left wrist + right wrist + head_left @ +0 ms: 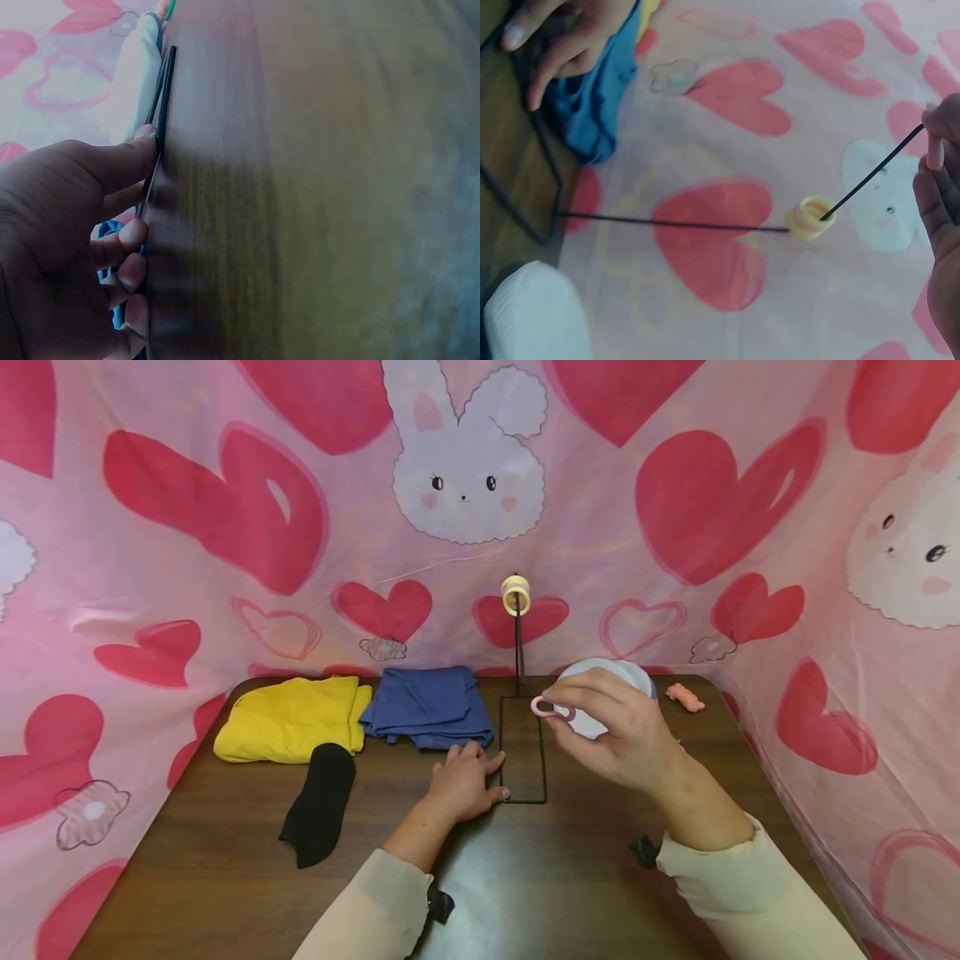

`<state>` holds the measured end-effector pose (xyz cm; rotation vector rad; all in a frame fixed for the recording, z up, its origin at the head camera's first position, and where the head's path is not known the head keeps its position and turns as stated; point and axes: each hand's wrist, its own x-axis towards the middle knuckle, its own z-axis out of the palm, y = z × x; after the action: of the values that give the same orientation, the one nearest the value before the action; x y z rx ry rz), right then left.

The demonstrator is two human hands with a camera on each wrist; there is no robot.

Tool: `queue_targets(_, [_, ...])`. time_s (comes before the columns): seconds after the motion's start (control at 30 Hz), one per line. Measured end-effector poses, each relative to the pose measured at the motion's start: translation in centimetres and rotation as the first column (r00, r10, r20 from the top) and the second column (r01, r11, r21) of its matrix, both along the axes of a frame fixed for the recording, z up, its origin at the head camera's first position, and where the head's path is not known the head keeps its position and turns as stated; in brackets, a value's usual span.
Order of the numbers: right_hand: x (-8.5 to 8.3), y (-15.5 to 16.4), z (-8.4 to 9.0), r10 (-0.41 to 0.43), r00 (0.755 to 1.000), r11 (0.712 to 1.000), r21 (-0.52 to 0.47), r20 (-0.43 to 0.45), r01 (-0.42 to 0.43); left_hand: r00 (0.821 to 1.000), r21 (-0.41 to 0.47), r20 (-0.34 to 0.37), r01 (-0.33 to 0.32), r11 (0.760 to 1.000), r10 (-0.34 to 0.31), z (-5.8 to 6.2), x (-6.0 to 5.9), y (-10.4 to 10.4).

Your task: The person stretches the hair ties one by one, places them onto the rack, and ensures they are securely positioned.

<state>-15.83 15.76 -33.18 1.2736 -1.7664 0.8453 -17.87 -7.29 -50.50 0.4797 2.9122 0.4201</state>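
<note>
Now I pinch the pink ring [542, 708] in my right hand [622, 731], up in front of me. I should lift it over the rod [517, 635] tip and keep it level. My left hand [465, 781] lies flat, holding the stand base [522, 797] still. The bowl [637, 677] hides behind my right hand.
</note>
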Motion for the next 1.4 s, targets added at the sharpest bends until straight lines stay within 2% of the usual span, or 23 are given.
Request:
queue_targets(0.13, [0.3, -1.2, 1.3, 0.003, 0.999, 0.998, -0.064, -0.039, -0.005, 1.000, 0.004, -0.001, -0.001, 1.000, 0.001, 0.1, 0.0, -0.1])
queue_targets(0.33, [-0.1, -1.7, 1.8, -0.071, 0.996, 0.996, -0.055, -0.050, 0.068, 1.000, -0.003, -0.004, -0.001, 1.000, 0.001, -0.1, 0.0, 0.0])
queue_targets(0.7, [-2.5, -1.4, 0.9, -0.142, 0.990, 0.989, 0.033, -0.015, 0.143, 1.000, -0.004, 0.017, -0.007, 1.000, 0.007, 0.0, 0.1, 0.0])
queue_targets(0.8, [-3.2, -1.2, 0.5, -0.163, 0.987, 0.986, 0.022, 0.010, 0.163, 1.000, -0.003, 0.015, -0.006, 1.000, 0.006, 0.0, 0.0, -0.1])
queue_targets(0.97, [-4.0, -0.8, -0.2, -0.148, 0.986, 0.988, -0.036, 0.077, 0.151, 1.000, 0.001, 0.018, -0.006, 1.000, 0.006, 0.1, 0.0, -0.1])
queue_targets(1.2, [-4.2, -0.9, -0.7, -0.146, 0.985, 0.987, -0.055, 0.087, 0.151, 1.000, -0.001, 0.016, -0.008, 1.000, 0.008, 0.1, -0.1, 0.0])
queue_targets(1.4, [-4.4, -1.5, -0.5, -0.099, 0.988, 0.991, -0.075, 0.122, 0.109, 1.000, -0.002, 0.021, -0.011, 1.000, 0.011, 0.1, 0.0, 0.1])
